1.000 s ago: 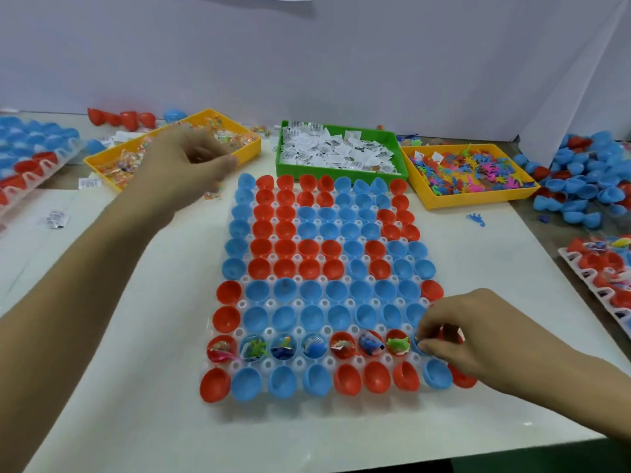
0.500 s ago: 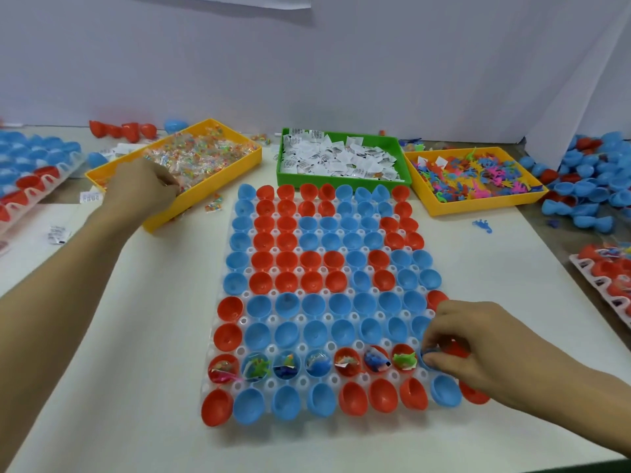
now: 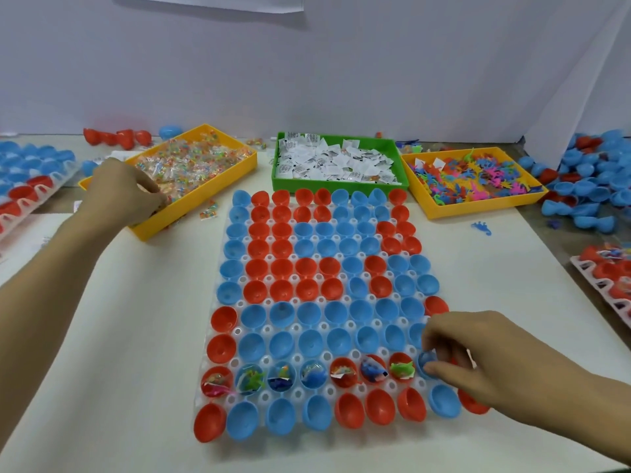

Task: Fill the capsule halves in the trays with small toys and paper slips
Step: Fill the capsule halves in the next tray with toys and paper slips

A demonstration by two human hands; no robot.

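1. Down at the second row from the near edge, the right hand [image 3: 491, 363] had its fingers [image 3: 440, 370] curled over a blue capsule half [image 3: 425, 361]; whether they pinched anything could not be told.
2. Seven halves beside it held toys [image 3: 372, 370].
3. The left hand [image 3: 119, 192] curled its fingers into the left yellow bin [image 3: 205, 199] of wrapped toys.
4. A green bin [image 3: 399, 158] held paper slips [image 3: 334, 162].
5. All sat on the white surface [image 3: 143, 336].

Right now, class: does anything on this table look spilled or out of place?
Yes. A blue toy lies loose on the table just outside the right yellow bin, and a small packet sits beside the left yellow bin, apparently strays.
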